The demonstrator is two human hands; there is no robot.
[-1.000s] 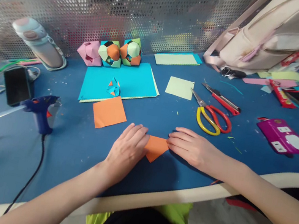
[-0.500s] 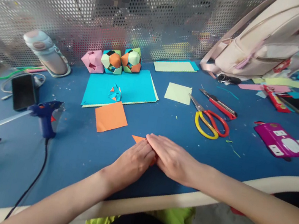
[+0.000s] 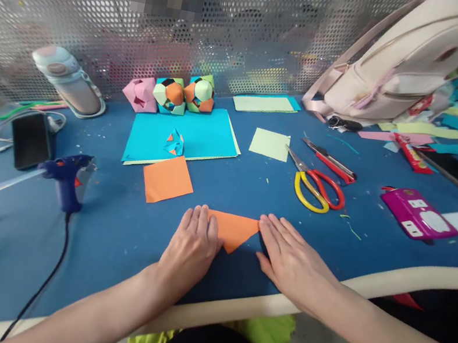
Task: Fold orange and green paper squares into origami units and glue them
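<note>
Folded orange paper [image 3: 236, 230] spans flat left hand [image 3: 194, 243] to flat right hand [image 3: 290, 255], scissors [image 3: 306, 170] beyond.

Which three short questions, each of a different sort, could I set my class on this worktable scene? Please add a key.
1. True or false: the left hand rests on the folded orange paper.

2. Multiple choice: what lies on the blue sheet?
a) the glue gun
b) a small folded blue-and-orange piece
c) the drinks bottle

3. Short answer: which two colours are the handle loops of the scissors?

Key: 1 true; 2 b; 3 yellow and red.
</note>
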